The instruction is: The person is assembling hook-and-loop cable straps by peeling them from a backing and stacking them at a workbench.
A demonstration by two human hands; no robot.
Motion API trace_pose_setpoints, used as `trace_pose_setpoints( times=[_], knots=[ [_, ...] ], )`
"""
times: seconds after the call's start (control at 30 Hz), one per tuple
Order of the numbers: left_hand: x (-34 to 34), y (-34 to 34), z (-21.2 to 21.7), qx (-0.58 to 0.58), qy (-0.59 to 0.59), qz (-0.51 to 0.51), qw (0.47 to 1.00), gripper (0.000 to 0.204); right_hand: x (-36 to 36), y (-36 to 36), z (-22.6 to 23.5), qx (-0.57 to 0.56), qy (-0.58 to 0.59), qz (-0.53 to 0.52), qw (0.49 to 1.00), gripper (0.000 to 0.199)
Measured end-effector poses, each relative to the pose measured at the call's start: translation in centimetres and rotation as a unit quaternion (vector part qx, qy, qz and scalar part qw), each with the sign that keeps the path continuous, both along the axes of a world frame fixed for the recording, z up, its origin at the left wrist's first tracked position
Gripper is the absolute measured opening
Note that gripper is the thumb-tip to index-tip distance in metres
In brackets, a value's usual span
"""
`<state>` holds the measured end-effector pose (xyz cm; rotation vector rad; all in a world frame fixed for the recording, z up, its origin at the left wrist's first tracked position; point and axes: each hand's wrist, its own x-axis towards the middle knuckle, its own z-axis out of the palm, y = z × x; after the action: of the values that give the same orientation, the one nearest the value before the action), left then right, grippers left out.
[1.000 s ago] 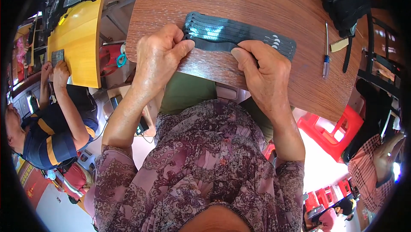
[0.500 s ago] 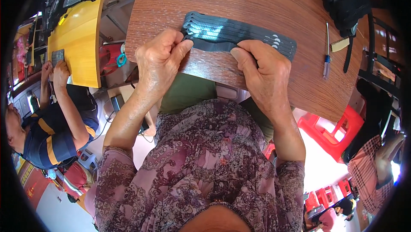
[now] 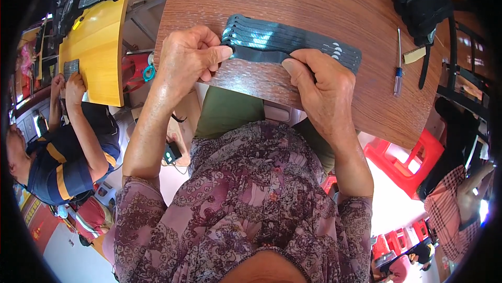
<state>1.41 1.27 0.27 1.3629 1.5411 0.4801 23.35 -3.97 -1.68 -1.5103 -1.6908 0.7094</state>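
Note:
A dark, flat bundle of narrow straps [image 3: 293,36] lies across the wooden table near its front edge. Holes show at the straps' left ends, and white crescent marks are printed towards the right. The nearest strap [image 3: 259,55] bows out from the rest. My left hand [image 3: 188,55] is closed at that strap's left end, thumb on it and fingers curled; the exact fingertip contact is partly hidden. My right hand [image 3: 327,82] pinches the same strap further right between thumb and forefinger, resting over the bundle's lower edge.
On the table's right lie a screwdriver [image 3: 399,74], a small tan block [image 3: 415,55] and a heap of black straps [image 3: 426,11]. A red plastic stool [image 3: 402,165] stands below the right edge. At a yellow table [image 3: 99,32] on the left, another person [image 3: 63,163] works with both hands.
My left hand has turned and its fingers have shifted at the strap's end, with the wrist moved slightly left. My right hand and the bundle stay nearly in place.

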Motion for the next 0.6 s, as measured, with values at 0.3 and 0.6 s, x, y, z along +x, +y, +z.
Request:
trace_pose_setpoints(
  times=[0.3, 0.6],
  knots=[
    [0.45, -0.07, 0.37, -0.005, 0.023, 0.023, 0.999, 0.011, 0.06, 0.01, 0.11, -0.005, -0.002, 0.001, 1.0, 0.012],
    [0.17, -0.14, 0.16, -0.013, 0.01, 0.013, 1.0, 0.011, 0.15, -0.02, 0.26, -0.014, 0.002, 0.008, 1.0, 0.012]
  ],
)
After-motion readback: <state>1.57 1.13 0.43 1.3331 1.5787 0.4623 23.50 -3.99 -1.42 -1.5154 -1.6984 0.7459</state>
